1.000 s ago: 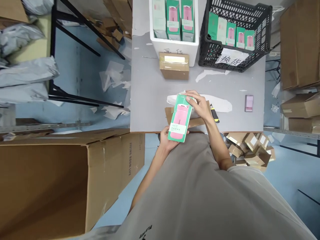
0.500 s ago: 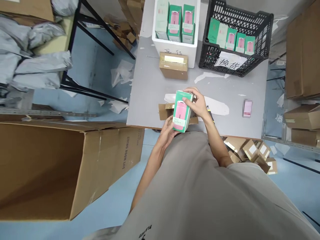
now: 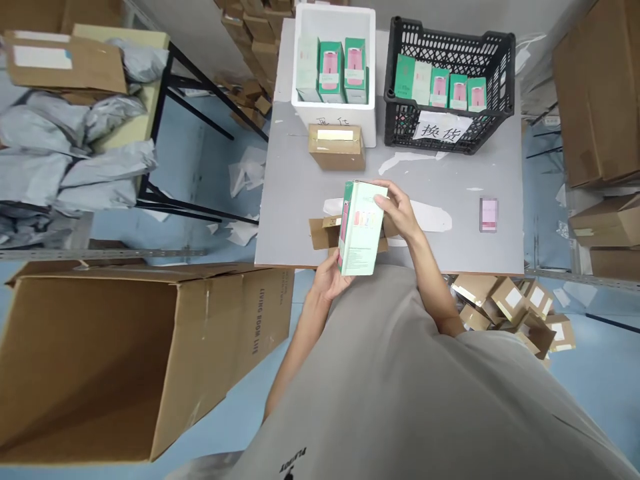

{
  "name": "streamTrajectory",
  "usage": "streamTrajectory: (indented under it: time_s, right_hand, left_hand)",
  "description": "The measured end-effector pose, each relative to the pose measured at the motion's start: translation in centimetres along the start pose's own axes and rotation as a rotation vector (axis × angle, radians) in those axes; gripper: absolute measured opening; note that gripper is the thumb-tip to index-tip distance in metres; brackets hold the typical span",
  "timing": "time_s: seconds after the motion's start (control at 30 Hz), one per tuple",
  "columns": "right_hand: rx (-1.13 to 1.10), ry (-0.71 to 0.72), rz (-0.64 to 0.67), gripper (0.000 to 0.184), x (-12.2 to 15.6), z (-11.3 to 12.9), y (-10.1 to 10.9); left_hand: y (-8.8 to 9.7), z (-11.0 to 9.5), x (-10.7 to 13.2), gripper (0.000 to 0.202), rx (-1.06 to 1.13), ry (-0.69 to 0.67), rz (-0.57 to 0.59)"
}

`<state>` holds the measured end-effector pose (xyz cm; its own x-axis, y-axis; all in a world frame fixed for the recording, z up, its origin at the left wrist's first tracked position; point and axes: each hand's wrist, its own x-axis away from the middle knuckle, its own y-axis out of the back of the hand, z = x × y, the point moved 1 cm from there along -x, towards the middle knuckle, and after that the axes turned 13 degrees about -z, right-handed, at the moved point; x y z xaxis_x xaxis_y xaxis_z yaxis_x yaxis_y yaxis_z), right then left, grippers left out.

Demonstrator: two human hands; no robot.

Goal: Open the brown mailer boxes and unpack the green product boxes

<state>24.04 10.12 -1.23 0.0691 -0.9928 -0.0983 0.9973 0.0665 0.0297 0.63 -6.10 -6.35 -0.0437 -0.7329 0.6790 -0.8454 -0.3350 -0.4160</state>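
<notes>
Between my hands is a green and white product box (image 3: 364,230), its pale printed side turned up towards me and a strip of its pink-pictured face at the left. My left hand (image 3: 331,277) grips its lower left corner. At the upper right edge my right hand (image 3: 399,208) is closed on it, thumb on the pale side. Behind and partly hidden by the box lies an opened small cardboard carton (image 3: 320,233), flaps out, on the grey table (image 3: 290,193).
A closed brown carton (image 3: 337,155) sits before a white foam bin (image 3: 367,120) of similar boxes. Right of it stands a black crate (image 3: 500,87) with more. A phone (image 3: 489,215) lies at the right. A large open carton (image 3: 200,347) stands at the lower left.
The product box has been turned in my hands: its pink-pictured face was towards me, and now its pale side is. My view has shifted slightly.
</notes>
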Motion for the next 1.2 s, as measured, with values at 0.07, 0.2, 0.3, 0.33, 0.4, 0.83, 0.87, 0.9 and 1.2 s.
streamTrajectory:
  time_s: [0.07, 0.2, 0.3, 0.33, 0.4, 0.83, 0.87, 0.9, 1.2]
  right_hand:
    - [-0.013, -0.021, -0.066, 0.084, 0.3, -0.5, -0.2]
    - [-0.056, -0.087, -0.155, 0.081, 0.5, -1.4, -0.7]
    - [-0.070, -0.103, -0.141, 0.083, 0.4, -1.2, -0.9]
    - [-0.070, -0.093, -0.122, 0.083, 0.3, -0.9, -0.9]
    - [-0.073, -0.064, -0.071, 0.082, 0.1, -0.2, -0.8]
    - [-0.029, -0.139, -0.112, 0.077, 0.7, -2.3, -2.9]
    - [-0.019, -0.140, -0.128, 0.076, 0.6, -2.5, -2.9]
    - [-0.013, -0.141, -0.133, 0.076, 0.5, -2.7, -2.8]
    - [-0.109, -0.209, -0.041, 0.079, 0.6, -1.6, -2.2]
  left_hand:
    - [-0.7, -0.2, 0.1, 0.065, 0.035, -0.019, -0.001]
    - [-1.8, -0.1, 0.5, 0.072, 0.057, -0.089, -0.061]
    - [-1.6, 0.4, 0.6, 0.069, 0.051, -0.103, -0.125]
    - [-1.3, 0.6, 0.7, 0.069, 0.066, -0.098, -0.137]
    - [-0.6, 0.8, 0.8, 0.066, 0.132, -0.070, -0.143]
    - [-0.3, -0.3, 1.1, 0.046, 0.328, -0.072, -0.164]
    - [-0.5, -0.4, 1.2, 0.051, 0.311, -0.108, -0.172]
    - [-0.6, -0.5, 1.2, 0.057, 0.287, -0.131, -0.179]
    - [0.4, -0.5, 0.5, 0.050, 0.341, -0.055, -0.176]
